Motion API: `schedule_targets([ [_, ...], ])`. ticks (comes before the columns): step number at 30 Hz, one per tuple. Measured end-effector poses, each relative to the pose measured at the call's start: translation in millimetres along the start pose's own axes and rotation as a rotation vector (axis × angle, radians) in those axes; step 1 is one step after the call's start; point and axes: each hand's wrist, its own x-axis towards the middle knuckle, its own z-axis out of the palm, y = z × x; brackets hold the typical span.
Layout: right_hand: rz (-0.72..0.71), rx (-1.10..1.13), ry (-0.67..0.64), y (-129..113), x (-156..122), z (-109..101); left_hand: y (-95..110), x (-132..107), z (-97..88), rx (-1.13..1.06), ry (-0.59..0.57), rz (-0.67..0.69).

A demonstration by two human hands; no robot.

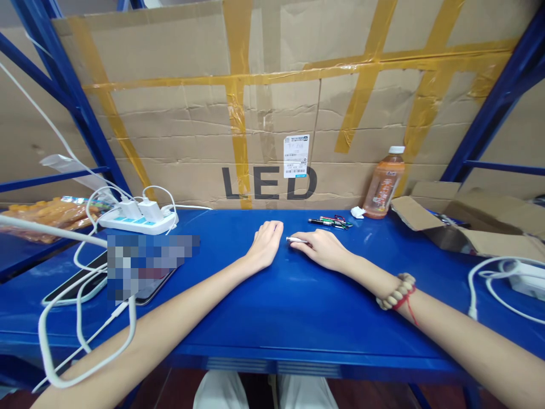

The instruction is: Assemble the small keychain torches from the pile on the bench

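Note:
My right hand [326, 248] rests on the blue table [272, 307], fingers closed around a slim white pen [297, 240] with a silvery end that points left. Most of that pen is hidden in the hand. A short gap to the left, my left hand [264, 245] stands on its edge with its fingers stretched forward. Nothing shows in it, though its palm is hidden from view. Beyond my right hand lies a small group of pens [330, 222], dark, green and red.
An orange drink bottle [384, 184] and a crumpled tissue [357, 212] stand at the back right, near an open carton [494, 241]. On the left are a white power strip [140, 220], loose cables and phones [76, 278]. Taped cardboard [183, 136] forms the back.

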Motion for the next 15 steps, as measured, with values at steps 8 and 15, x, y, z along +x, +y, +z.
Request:
schedule_targets([
  [8,0.047,0.034,-0.016,-5.0,-1.5,-5.2,0.2,1.2,0.7,-0.01,0.015,-0.008],
  [15,0.037,0.03,-0.001,-4.2,-1.6,-4.6,1.6,0.8,0.2,-0.023,0.02,-0.024],
])
